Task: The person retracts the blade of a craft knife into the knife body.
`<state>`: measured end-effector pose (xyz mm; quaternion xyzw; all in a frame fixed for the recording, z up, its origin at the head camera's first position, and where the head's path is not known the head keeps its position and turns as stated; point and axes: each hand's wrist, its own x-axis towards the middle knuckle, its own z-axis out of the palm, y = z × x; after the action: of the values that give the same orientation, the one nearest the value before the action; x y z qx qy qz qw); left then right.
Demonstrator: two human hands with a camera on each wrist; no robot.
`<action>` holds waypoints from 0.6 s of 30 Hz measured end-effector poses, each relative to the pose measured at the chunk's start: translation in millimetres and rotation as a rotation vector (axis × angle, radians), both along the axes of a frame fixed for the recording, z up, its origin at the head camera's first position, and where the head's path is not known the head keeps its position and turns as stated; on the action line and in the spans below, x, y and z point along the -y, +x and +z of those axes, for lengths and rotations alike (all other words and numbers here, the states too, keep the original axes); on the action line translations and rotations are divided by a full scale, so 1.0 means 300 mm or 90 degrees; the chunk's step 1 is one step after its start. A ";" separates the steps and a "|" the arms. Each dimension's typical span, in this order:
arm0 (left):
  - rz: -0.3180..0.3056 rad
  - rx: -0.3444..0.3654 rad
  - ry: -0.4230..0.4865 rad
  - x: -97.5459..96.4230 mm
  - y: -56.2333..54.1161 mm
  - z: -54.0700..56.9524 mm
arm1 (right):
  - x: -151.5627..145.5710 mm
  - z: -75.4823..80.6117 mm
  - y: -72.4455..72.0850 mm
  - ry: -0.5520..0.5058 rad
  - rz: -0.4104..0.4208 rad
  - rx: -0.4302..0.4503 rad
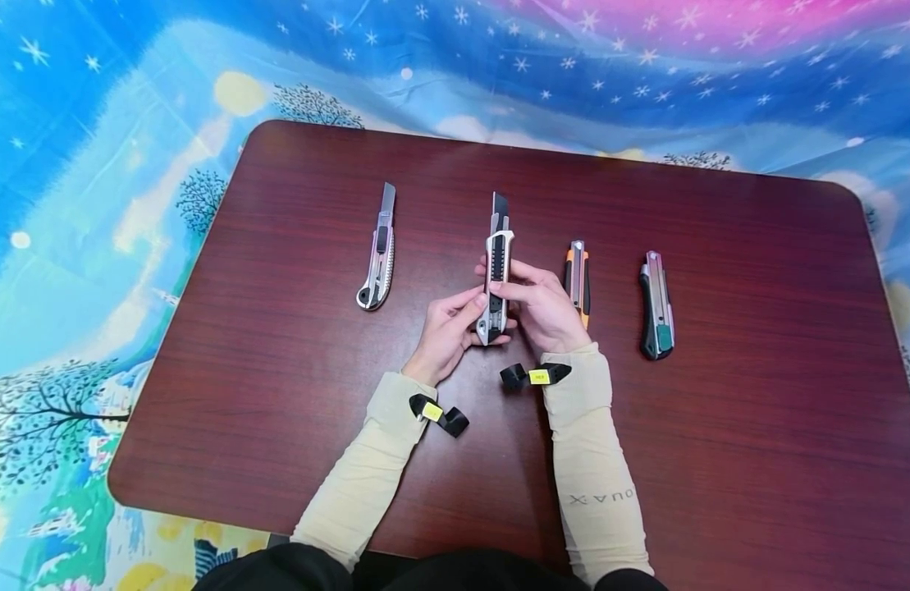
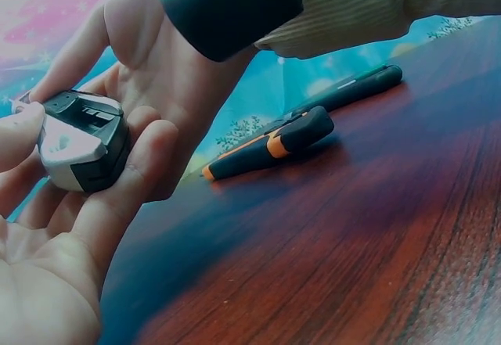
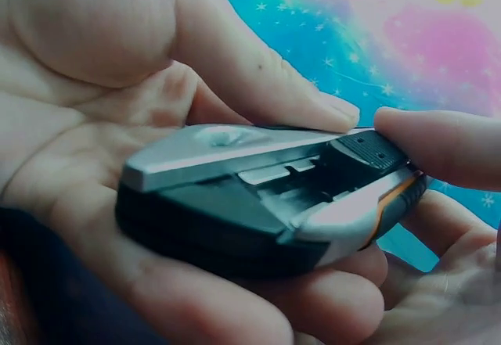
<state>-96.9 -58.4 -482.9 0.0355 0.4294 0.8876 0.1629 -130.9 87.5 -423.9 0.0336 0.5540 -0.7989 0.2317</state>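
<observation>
The person's left hand and right hand both grip a silver-and-black utility knife, thumbs on top and fingers underneath, up over the brown table, and from where I stand I see its blade out, pointing away from the person; a silver cutter lies well to the left, an orange-and-black cutter near the right hand, a black-and-green cutter farther right

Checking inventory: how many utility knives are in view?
4: the held knife, a silver knife left of it, an orange-black knife right, a green-black knife farthest right.
</observation>
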 end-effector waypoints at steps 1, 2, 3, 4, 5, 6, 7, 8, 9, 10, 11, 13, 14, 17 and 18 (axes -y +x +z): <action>0.000 -0.001 0.000 0.000 0.000 -0.001 | -0.001 0.000 0.000 0.001 0.000 0.000; 0.000 -0.002 0.000 0.000 -0.001 -0.001 | -0.001 0.002 0.001 0.001 0.000 0.001; 0.002 -0.002 -0.001 0.000 -0.001 -0.001 | -0.002 0.003 0.001 0.001 0.001 0.002; 0.002 -0.002 -0.002 0.000 0.000 -0.002 | -0.003 0.003 0.001 0.002 0.002 0.003; 0.002 -0.003 -0.003 0.000 0.000 -0.002 | -0.004 0.004 0.001 0.002 0.004 0.003; 0.003 -0.003 -0.004 0.000 0.000 -0.002 | -0.005 0.004 0.001 0.003 0.006 0.002; 0.004 -0.003 -0.006 0.000 0.000 -0.002 | -0.006 0.004 0.001 0.004 0.008 0.003; 0.005 -0.003 -0.008 0.000 0.000 -0.001 | -0.007 0.005 0.001 0.005 0.010 0.003; 0.005 -0.002 -0.009 0.000 0.000 -0.001 | -0.008 0.005 0.001 0.006 0.011 0.003; 0.005 -0.002 -0.010 0.000 0.001 -0.001 | -0.008 0.005 0.000 0.007 0.012 0.003; 0.006 -0.002 -0.010 0.000 0.001 -0.001 | -0.008 0.005 0.000 0.007 0.012 0.003; 0.005 -0.001 -0.009 0.000 0.001 -0.002 | -0.008 0.005 0.000 0.006 0.013 0.003; 0.006 0.000 -0.007 0.000 0.001 -0.002 | -0.008 0.004 0.001 0.006 0.015 0.003; 0.008 0.004 -0.002 0.001 0.001 -0.002 | -0.007 0.003 0.001 0.005 0.025 0.000; 0.008 0.005 -0.001 0.001 0.001 -0.002 | -0.007 0.003 0.000 0.005 0.029 -0.002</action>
<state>-96.6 -58.9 -483.6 0.0291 0.4298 0.8884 0.1588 -130.8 89.6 -423.0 0.0210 0.5582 -0.7912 0.2490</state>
